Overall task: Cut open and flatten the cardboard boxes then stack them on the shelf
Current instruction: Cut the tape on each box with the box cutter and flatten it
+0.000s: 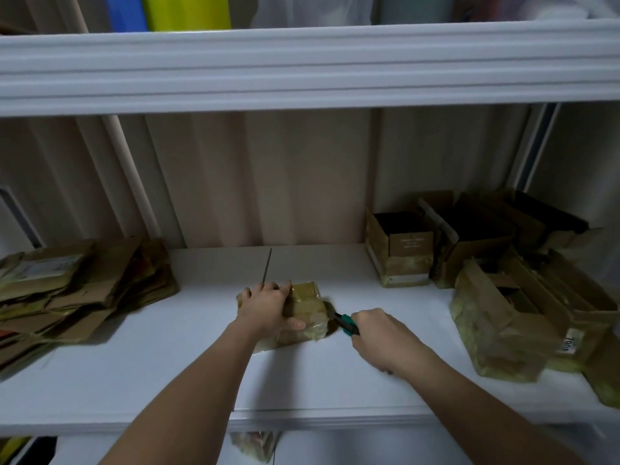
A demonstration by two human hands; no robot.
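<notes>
A small taped cardboard box stands on the white shelf near its middle. My left hand lies on top of the box, fingers over its far edge and thumb against its near side. My right hand grips a green-handled cutter whose tip is at the box's right side. A pile of flattened cardboard lies at the shelf's left end.
Several opened cardboard boxes crowd the right end of the shelf, some wrapped in yellowish tape. A thin dark rod shows behind my left hand. The shelf above overhangs close overhead. Bare shelf surface lies in front of the box.
</notes>
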